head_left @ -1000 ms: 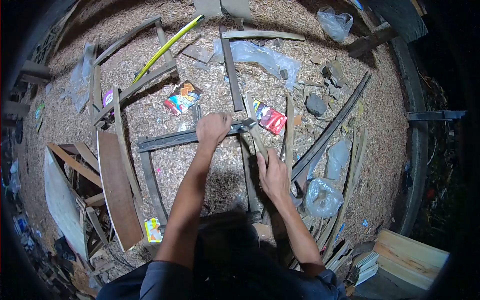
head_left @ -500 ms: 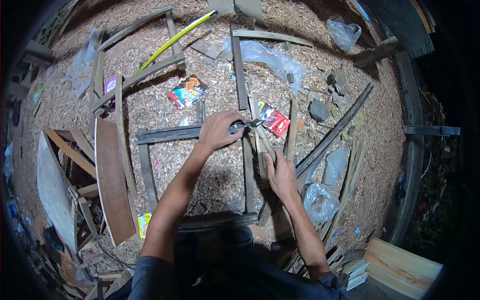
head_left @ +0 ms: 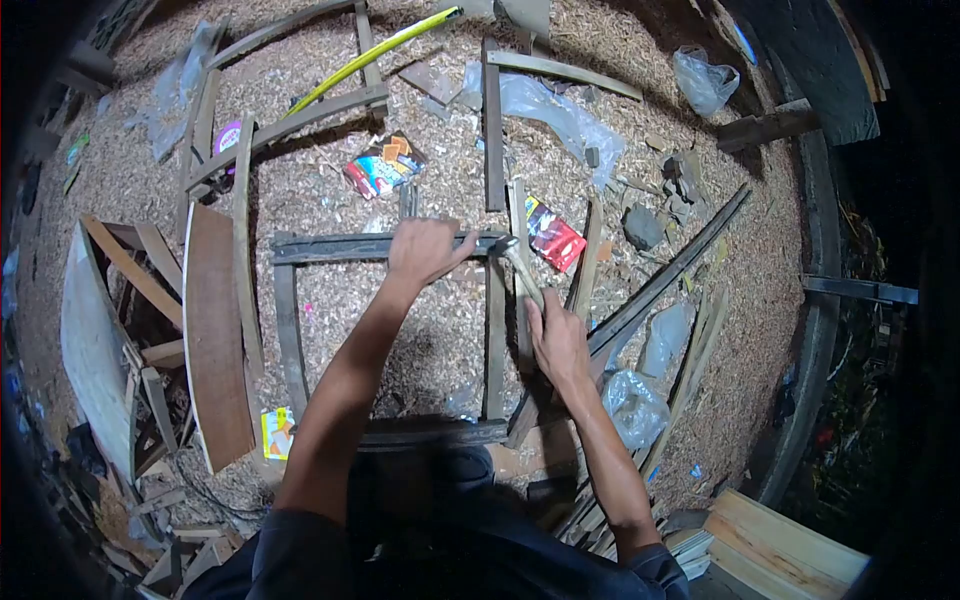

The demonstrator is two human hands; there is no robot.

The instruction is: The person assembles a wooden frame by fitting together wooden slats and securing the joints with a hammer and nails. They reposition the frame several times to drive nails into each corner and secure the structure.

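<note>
A rectangular wooden frame (head_left: 290, 335) lies on the wood shavings in front of me. My left hand (head_left: 422, 252) grips the dark top bar (head_left: 335, 247) of this frame, thumb stretched out toward its right end. My right hand (head_left: 560, 342) is closed round the pale wooden handle of a hammer (head_left: 524, 268). The hammer's head overlaps the right end of the bar, at the corner with the right-hand side piece (head_left: 495, 340). A pale wood strip (head_left: 518, 205) runs just beneath the hammer.
Two snack packets, one red (head_left: 556, 237) and one blue (head_left: 380, 172), lie beyond the frame. A long dark beam (head_left: 670, 270) slants at the right, near a clear plastic bag (head_left: 636, 408). A brown board (head_left: 215, 340) leans at the left. A yellow strip (head_left: 375, 58) crosses another frame farther off.
My left hand has moved left along the bar, away from the hammer's head, and its thumb has straightened. The hammer stays at the bar's end in my right hand. The view has shifted slightly.
</note>
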